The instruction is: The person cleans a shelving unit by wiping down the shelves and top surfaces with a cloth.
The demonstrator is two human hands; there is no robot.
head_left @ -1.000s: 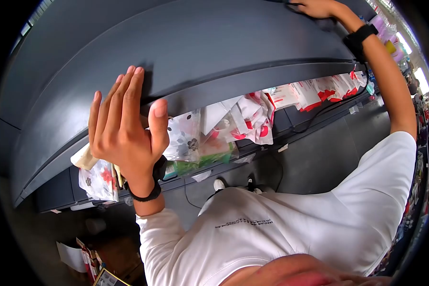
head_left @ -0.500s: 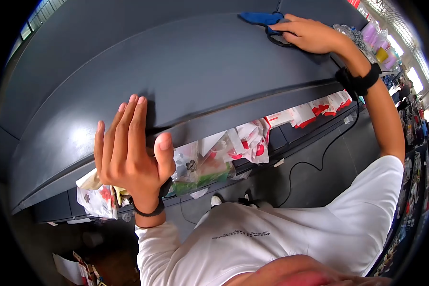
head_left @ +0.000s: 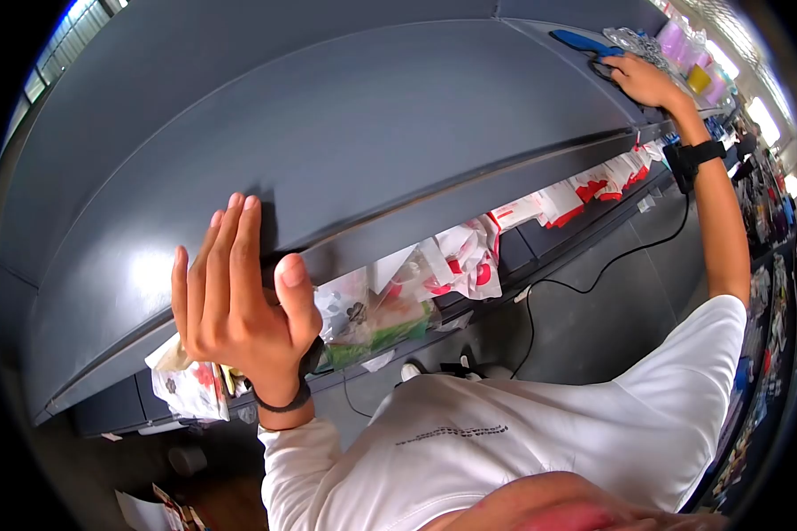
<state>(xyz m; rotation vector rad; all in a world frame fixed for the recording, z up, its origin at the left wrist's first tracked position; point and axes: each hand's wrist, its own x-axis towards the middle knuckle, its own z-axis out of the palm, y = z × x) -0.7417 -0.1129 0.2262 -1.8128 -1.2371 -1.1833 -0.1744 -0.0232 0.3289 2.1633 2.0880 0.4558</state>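
Observation:
A dark grey shelf [head_left: 354, 115] stretches across the view. My left hand [head_left: 248, 310] rests at its front edge, fingers stretched out together over the top and thumb apart; it holds nothing. At the far right of the shelf, my right hand [head_left: 648, 81] grips a blue cloth [head_left: 584, 42] with black edging and presses it on the surface. Part of the cloth is hidden under the fingers. Just beyond that hand, clear plastic-wrapped goods [head_left: 633, 40] stand on the neighbouring section.
Beneath the shelf is a lower level with red-and-white packets [head_left: 469, 257] and clear plastic bags [head_left: 372, 314]. A black cable [head_left: 593, 285] hangs from my right wristband [head_left: 695, 164] down to the floor. Stocked racks [head_left: 762, 354] stand at the right. An open carton [head_left: 164, 509] lies at the lower left.
My right hand has slid the blue cloth further right along the shelf, to its far end near the wrapped goods. My left hand stays at the front edge, almost unmoved.

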